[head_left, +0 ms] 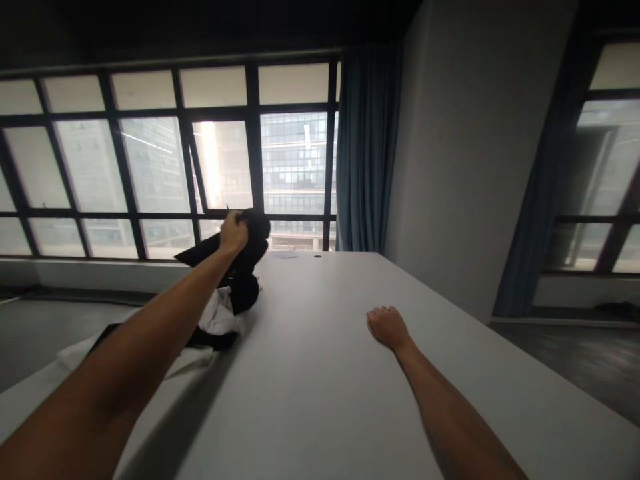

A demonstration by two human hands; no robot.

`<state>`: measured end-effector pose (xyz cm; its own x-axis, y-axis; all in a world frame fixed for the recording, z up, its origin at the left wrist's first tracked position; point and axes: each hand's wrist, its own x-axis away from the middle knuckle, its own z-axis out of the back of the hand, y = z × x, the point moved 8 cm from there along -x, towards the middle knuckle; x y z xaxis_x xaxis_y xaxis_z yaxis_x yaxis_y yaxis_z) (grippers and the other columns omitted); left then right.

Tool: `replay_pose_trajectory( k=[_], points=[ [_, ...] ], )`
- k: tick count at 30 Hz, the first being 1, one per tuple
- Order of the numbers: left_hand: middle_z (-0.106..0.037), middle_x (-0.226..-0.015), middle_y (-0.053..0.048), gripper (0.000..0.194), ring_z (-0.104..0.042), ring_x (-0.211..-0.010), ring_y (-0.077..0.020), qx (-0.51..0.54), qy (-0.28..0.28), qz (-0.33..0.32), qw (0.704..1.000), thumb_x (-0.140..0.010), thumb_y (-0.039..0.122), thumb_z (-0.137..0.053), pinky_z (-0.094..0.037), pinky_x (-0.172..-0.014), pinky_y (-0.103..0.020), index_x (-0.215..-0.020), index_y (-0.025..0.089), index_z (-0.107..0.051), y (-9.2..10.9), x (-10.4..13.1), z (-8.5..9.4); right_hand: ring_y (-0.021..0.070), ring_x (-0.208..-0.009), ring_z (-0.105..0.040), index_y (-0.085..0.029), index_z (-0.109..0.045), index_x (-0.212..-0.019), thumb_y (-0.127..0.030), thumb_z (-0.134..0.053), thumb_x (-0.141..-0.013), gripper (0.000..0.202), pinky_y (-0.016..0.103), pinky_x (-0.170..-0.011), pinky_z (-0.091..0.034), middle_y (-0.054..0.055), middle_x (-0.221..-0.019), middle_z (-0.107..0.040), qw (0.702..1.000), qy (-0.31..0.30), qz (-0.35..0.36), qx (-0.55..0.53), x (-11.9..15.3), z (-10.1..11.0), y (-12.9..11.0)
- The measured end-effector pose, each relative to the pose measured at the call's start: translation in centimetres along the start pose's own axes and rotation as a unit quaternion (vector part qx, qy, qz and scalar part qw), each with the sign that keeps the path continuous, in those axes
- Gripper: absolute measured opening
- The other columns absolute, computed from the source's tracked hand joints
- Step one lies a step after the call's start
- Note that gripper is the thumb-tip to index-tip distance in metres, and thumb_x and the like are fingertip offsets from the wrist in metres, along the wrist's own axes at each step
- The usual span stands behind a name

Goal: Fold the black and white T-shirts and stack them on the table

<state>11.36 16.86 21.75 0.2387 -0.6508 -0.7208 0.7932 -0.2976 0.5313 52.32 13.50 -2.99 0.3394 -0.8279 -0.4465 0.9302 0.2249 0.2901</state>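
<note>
"Holding the black cloth (254,253) up over white cloth (217,313), table's (320,400) left side: why?"

"Likely so its folds hang free; our left hand (235,230) clenches its top. Our right hand (387,327), a loose fist, seems to brace us."

"Hidden?"

"White cloth, partly, behind our left forearm (165,327). Whether both cloths join, we cannot tell."

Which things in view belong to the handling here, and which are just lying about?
Part of the handling:
- black bundle, gripped by the left hand
- white cloth beneath, probably
- table, as work surface

Apparently just about:
- small dark disc, far tabletop
- blue curtain
</note>
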Motion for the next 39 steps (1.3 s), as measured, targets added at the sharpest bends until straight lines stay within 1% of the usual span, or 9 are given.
replay_pose_trajectory(
  k=[2, 6, 9, 12, 19, 25, 27, 31, 39],
  points=[
    [-0.065, -0.113, -0.008, 0.027, -0.059, -0.105, -0.0216, 0.126, -0.007, -0.065, 0.99, -0.09, 0.022, -0.042, -0.045, -0.094, -0.035, -0.113, 0.016, -0.055, 4.4, 2.2, -3.6, 0.0266, -0.084, -0.062, -0.01, -0.071, -0.087, -0.02, -0.04, -0.093, 0.033, 0.037, -0.076, -0.035, 0.018, -0.089, -0.071, 1.0, 0.006, -0.001, 0.001, 0.0, 0.2, -0.4],
    [-0.068, -0.096, -0.004, 0.017, -0.062, -0.091, -0.0226, 0.317, -0.162, -0.157, 0.921, -0.087, 0.024, -0.048, -0.05, -0.085, -0.04, -0.1, 0.023, -0.059, 11.5, 9.6, -10.7, 0.0249, -0.084, -0.063, -0.012, -0.072, -0.086, -0.025, -0.037, -0.095, 0.038, 0.035, -0.077, -0.037, 0.016, -0.088, -0.072, 0.999, -0.003, 0.014, -0.031, 1.4, 1.0, -1.9],
    [-0.069, -0.095, -0.003, 0.012, -0.063, -0.092, -0.0234, 0.403, -0.261, -0.111, 0.87, -0.084, 0.028, -0.054, -0.049, -0.085, -0.041, -0.094, 0.025, -0.06, 12.3, 14.5, -13.9, 0.0244, -0.084, -0.065, -0.014, -0.071, -0.088, -0.033, -0.033, -0.097, 0.043, 0.034, -0.075, -0.038, 0.015, -0.091, -0.072, 0.994, -0.005, -0.083, -0.075, 2.8, 1.5, -0.5],
    [-0.068, -0.083, -0.002, 0.014, -0.064, -0.082, -0.0223, 0.429, -0.31, -0.03, 0.848, -0.079, 0.035, -0.06, -0.05, -0.077, -0.038, -0.087, 0.024, -0.061, 9.6, 17.4, -15.4, 0.0275, -0.089, -0.065, -0.013, -0.066, -0.107, -0.047, -0.037, -0.095, 0.046, 0.034, -0.074, -0.041, 0.017, -0.102, -0.07, 0.964, 0.01, -0.234, -0.124, 4.1, 1.5, 2.7],
    [-0.063, -0.065, 0.0, 0.036, -0.059, -0.064, -0.0182, 0.405, -0.273, 0.074, 0.87, -0.066, 0.05, -0.068, -0.046, -0.061, -0.031, -0.08, 0.017, -0.063, 1.2, 18.0, -12.7, 0.0332, -0.106, -0.058, -0.009, -0.065, -0.109, -0.048, -0.05, -0.091, 0.046, 0.043, -0.093, -0.036, 0.02, -0.109, -0.067, 0.949, 0.027, -0.286, -0.129, 3.6, 2.3, 5.0],
    [-0.063, -0.066, 0.0, 0.039, -0.059, -0.064, -0.0177, 0.402, -0.238, 0.108, 0.878, -0.062, 0.049, -0.071, -0.045, -0.059, -0.029, -0.08, 0.015, -0.064, -1.3, 16.1, -9.6, 0.0313, -0.122, -0.047, -0.017, -0.047, -0.138, -0.053, -0.051, -0.088, 0.062, 0.047, -0.102, -0.03, 0.016, -0.135, -0.055, 0.93, 0.184, -0.272, -0.162, 3.6, 5.4, 5.9],
    [-0.063, -0.066, 0.0, 0.038, -0.059, -0.063, -0.0164, 0.408, -0.241, 0.115, 0.873, -0.059, 0.046, -0.074, -0.045, -0.059, -0.028, -0.079, 0.015, -0.065, -1.6, 15.8, -9.0, 0.0322, -0.128, -0.043, -0.02, -0.042, -0.143, -0.047, -0.061, -0.083, 0.069, 0.051, -0.107, -0.023, 0.015, -0.141, -0.05, 0.948, 0.138, -0.25, -0.139, 3.5, 4.6, 6.0],
    [-0.062, -0.067, 0.001, 0.041, -0.058, -0.064, -0.0165, 0.399, -0.271, 0.115, 0.868, -0.057, 0.049, -0.074, -0.046, -0.063, -0.029, -0.079, 0.016, -0.063, -2.0, 16.2, -8.5, 0.025, -0.107, -0.06, -0.024, -0.07, -0.105, -0.028, -0.055, -0.086, 0.024, 0.043, -0.103, -0.031, 0.007, -0.109, -0.07, 0.954, -0.058, -0.244, -0.164, 4.0, 0.4, 6.8],
    [-0.066, -0.113, -0.011, 0.077, -0.062, -0.104, -0.0321, 0.04, -0.461, -0.1, 0.881, -0.061, 0.058, -0.074, -0.049, -0.089, -0.041, -0.125, 0.018, -0.057, -3.2, 21.8, -7.7, 0.0221, -0.102, -0.063, -0.018, -0.044, -0.143, -0.039, -0.059, -0.087, 0.062, 0.03, -0.087, -0.044, 0.012, -0.12, -0.066, 0.938, -0.057, -0.214, -0.266, 4.0, -0.9, 6.5]
  ],
)
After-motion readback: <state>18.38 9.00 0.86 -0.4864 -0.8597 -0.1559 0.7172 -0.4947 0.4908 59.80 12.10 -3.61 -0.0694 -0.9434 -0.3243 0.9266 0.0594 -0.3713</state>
